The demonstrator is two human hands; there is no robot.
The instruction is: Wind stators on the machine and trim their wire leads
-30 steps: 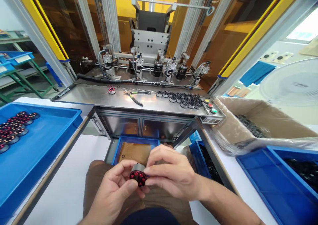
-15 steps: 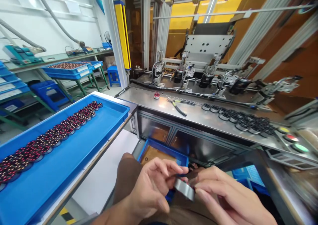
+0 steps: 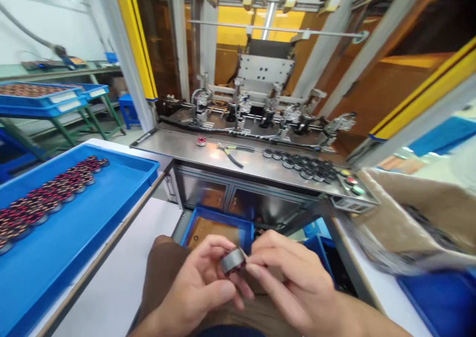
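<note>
Above my lap, my left hand (image 3: 204, 272) curls around a small round motor part (image 3: 233, 261) with a smooth silver ring. Its fingers sit behind and under the part, with the thumb below. My right hand (image 3: 290, 272) pinches at the part's right edge between thumb and index finger. Dark and reddish detail shows under the ring, though the fingertips hide some of it. On the metal ledge (image 3: 182, 151) ahead stands a similar red-topped motor part (image 3: 201, 141). Pliers with green-and-black handles (image 3: 232, 156) lie beside it.
Several black-topped motor parts (image 3: 303, 166) line the ledge before the machine fixtures (image 3: 241, 111). Leftward, a blue tray (image 3: 111, 198) holds rows of red-and-copper motor parts (image 3: 48, 196). A blue bin (image 3: 189, 223) sits below the ledge. Buttons (image 3: 351, 181) and a cardboard box (image 3: 394, 228) are rightward.
The view has swung right, bringing the box into sight. The motor part has turned in my hands, and my left fingers have come in around it. My right hand still pinches its edge.
</note>
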